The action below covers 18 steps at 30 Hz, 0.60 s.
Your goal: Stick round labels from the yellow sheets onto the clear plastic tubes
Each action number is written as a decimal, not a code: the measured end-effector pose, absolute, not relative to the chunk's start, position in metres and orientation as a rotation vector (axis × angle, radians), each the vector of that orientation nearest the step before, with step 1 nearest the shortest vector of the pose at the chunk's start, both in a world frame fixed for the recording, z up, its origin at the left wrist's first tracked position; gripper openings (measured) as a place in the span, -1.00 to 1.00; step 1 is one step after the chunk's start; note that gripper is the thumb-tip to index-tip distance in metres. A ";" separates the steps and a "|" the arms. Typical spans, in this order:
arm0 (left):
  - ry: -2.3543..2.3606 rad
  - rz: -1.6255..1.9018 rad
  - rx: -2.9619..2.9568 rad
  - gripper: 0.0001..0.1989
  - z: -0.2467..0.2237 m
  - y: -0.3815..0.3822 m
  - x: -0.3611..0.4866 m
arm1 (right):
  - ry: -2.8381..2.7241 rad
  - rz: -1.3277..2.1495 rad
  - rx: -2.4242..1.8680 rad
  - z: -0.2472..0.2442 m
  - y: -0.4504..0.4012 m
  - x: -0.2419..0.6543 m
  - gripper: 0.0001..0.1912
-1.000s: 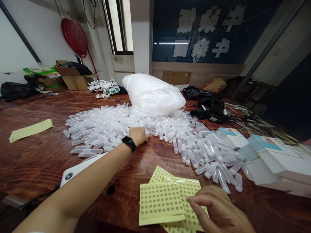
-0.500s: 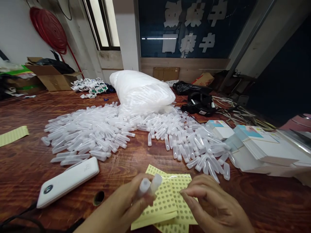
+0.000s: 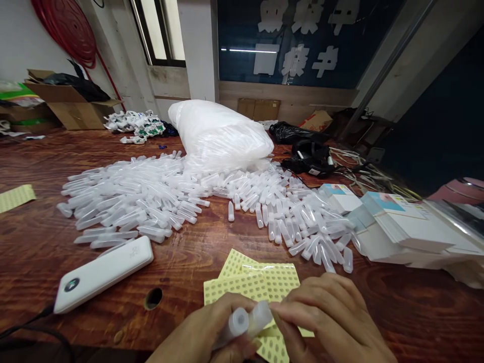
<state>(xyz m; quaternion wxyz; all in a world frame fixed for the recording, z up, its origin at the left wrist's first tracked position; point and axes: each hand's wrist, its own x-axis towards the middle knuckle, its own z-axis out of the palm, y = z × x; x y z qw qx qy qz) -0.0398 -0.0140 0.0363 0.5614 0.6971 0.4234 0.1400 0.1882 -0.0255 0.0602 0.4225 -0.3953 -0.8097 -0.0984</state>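
Observation:
My left hand (image 3: 206, 322) is closed around two translucent plastic tubes (image 3: 238, 323), their round ends pointing up and toward the right. Fingertips of my right hand (image 3: 327, 315) are pinched together at the side of the right-hand tube; whatever lies between them is too small to make out. Under both hands lie overlapping yellow sticker sheets (image 3: 236, 286) with rows of small grey oval marks, partly covered by my fingers. Beyond them a wide heap of similar tubes (image 3: 124, 194) spreads over the wooden table (image 3: 181, 267).
A large white plastic bag (image 3: 223, 133) rests behind the heap. On the left are a white power bank (image 3: 104, 275) with a cable, a table hole (image 3: 153, 298) and another yellow sheet (image 3: 17, 198). Stacked printed boxes (image 3: 408, 222) stand at the right, near black bags and cables.
My right hand has come left to the tubes, its fingertips now at one of them. The left hand, still holding both tubes, has shifted right and lower. The camera view has shifted slightly.

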 end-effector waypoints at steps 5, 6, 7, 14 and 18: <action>0.972 0.361 1.625 -0.82 0.038 -0.014 -0.040 | -2.043 -0.258 -0.996 0.060 -0.028 0.189 -0.79; 0.972 0.365 1.622 -0.81 0.038 -0.014 -0.040 | -2.045 -0.257 -0.994 0.060 -0.028 0.189 -0.79; 0.974 0.370 1.620 -0.81 0.037 -0.015 -0.040 | -2.045 -0.257 -0.993 0.059 -0.028 0.190 -0.79; 0.951 0.372 1.623 -0.83 0.038 -0.014 -0.042 | -2.084 -0.270 -0.978 0.057 -0.032 0.190 -0.79; 0.942 0.360 1.598 -0.81 0.040 -0.013 -0.042 | -2.115 -0.256 -0.961 0.064 -0.029 0.193 -0.80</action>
